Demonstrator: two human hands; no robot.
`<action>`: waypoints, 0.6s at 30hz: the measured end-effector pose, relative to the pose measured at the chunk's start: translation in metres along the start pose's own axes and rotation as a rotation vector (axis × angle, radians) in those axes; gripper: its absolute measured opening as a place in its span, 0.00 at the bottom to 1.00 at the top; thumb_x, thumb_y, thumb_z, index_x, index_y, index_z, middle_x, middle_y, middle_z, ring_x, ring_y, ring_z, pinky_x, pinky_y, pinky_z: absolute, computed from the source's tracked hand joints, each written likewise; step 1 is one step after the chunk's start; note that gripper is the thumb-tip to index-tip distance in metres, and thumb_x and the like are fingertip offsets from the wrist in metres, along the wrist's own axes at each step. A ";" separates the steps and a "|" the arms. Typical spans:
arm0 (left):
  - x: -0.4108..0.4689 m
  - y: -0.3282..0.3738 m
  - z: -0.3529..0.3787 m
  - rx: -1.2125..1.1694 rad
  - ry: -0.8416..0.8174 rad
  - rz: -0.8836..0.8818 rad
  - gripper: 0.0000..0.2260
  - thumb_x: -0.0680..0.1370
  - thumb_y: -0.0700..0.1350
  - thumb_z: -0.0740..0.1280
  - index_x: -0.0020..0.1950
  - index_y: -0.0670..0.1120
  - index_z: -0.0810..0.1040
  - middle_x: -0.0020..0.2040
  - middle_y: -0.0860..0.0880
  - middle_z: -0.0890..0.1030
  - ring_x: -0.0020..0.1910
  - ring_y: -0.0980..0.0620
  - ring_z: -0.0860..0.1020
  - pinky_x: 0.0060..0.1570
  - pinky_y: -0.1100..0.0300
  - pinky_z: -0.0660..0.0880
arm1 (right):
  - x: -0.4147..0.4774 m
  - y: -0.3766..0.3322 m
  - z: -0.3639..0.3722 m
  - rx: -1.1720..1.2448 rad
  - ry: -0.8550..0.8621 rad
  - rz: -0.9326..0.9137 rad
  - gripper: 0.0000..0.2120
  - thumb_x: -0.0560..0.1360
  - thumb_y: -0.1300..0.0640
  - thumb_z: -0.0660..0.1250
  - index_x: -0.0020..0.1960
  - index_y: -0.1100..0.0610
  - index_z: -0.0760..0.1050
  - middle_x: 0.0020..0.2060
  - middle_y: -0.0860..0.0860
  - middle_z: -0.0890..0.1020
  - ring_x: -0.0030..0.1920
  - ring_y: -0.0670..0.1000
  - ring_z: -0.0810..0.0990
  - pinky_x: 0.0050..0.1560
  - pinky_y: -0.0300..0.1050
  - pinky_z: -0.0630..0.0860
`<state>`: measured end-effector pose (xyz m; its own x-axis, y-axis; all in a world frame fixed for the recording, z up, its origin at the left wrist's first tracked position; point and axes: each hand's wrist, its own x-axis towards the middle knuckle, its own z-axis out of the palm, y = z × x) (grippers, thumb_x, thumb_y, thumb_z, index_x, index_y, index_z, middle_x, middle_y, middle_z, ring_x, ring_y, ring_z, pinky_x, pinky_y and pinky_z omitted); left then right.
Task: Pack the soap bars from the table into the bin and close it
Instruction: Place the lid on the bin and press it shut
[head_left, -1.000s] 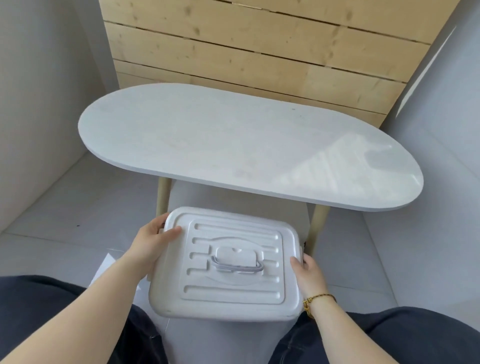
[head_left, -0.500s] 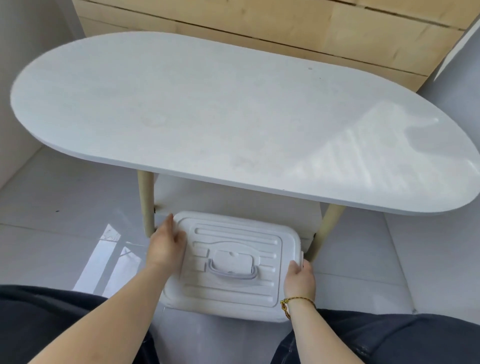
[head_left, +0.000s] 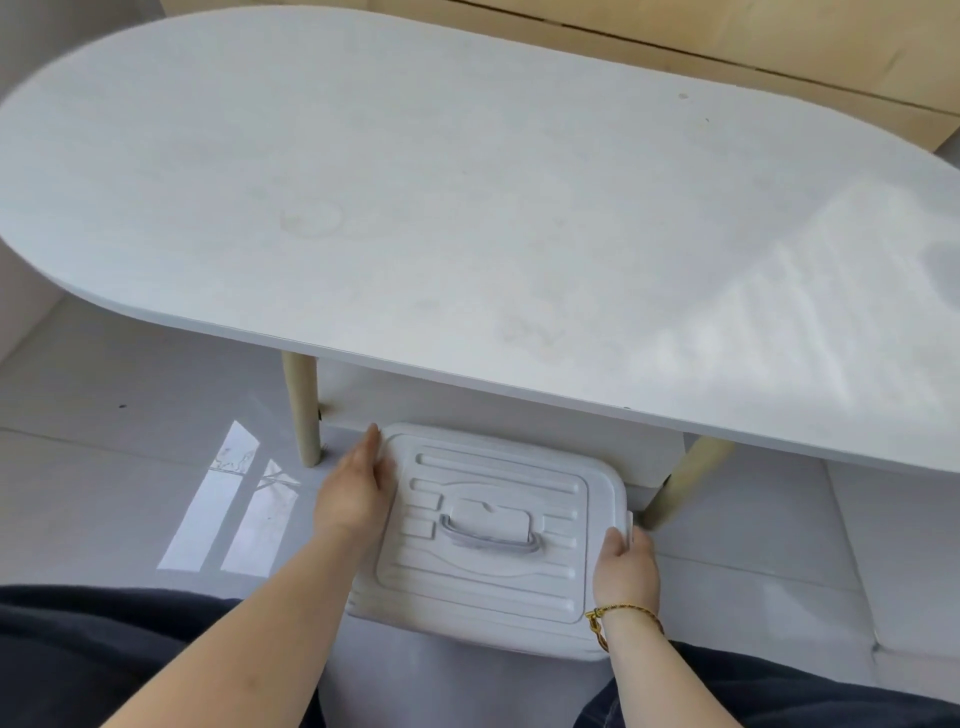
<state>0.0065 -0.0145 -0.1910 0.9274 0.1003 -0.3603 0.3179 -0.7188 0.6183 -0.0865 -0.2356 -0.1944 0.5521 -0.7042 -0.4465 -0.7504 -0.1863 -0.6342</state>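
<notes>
A: Start at your left hand (head_left: 358, 491): it lies flat against the left edge of the lid (head_left: 488, 525), fingers stretched along the rim and holding that side. Your right hand (head_left: 626, 569) wraps the opposite edge, thumb on top, by what looks like a side latch, though it is too small to be sure

B: So both hands hold the bin (head_left: 483, 613). Where are the soap bars?

A: None show. The table (head_left: 467, 197) is bare, and the lid is on, so whether the bars are inside cannot be told. The bin sits low in front of your knees, its far edge just under the table's near rim, between the two pale legs (head_left: 304, 410)

B: What could go wrong from here?

A: I judge the lid may be resting, not locked. Press only one side and the other can pop up, leaving the bin unclosed. Lift it by the lid edges and the lid could come away, spilling whatever is inside. The table's rim is close above, so a quick upward move may knock the lid against it
</notes>
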 end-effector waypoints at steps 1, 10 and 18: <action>0.003 -0.002 0.000 0.024 -0.004 0.005 0.21 0.80 0.45 0.53 0.73 0.48 0.57 0.69 0.43 0.70 0.67 0.42 0.67 0.62 0.49 0.67 | 0.001 -0.001 0.001 -0.011 -0.003 -0.002 0.20 0.80 0.58 0.50 0.70 0.63 0.60 0.65 0.63 0.72 0.62 0.63 0.72 0.59 0.51 0.70; 0.004 -0.004 0.011 0.282 0.094 0.084 0.20 0.80 0.46 0.50 0.73 0.52 0.55 0.77 0.46 0.47 0.76 0.48 0.45 0.72 0.53 0.41 | 0.007 -0.001 0.001 0.024 -0.088 -0.012 0.22 0.81 0.57 0.48 0.74 0.57 0.52 0.72 0.57 0.64 0.68 0.60 0.67 0.65 0.51 0.66; -0.051 0.029 0.048 0.538 -0.382 0.438 0.36 0.71 0.70 0.50 0.73 0.58 0.43 0.76 0.54 0.39 0.75 0.51 0.38 0.73 0.51 0.37 | 0.008 -0.002 -0.008 0.151 -0.170 0.051 0.23 0.79 0.57 0.54 0.73 0.56 0.55 0.72 0.56 0.64 0.68 0.58 0.68 0.65 0.50 0.67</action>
<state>-0.0413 -0.0731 -0.1883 0.7833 -0.4418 -0.4372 -0.2896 -0.8818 0.3721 -0.0835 -0.2463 -0.1919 0.5779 -0.5821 -0.5719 -0.7230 -0.0401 -0.6897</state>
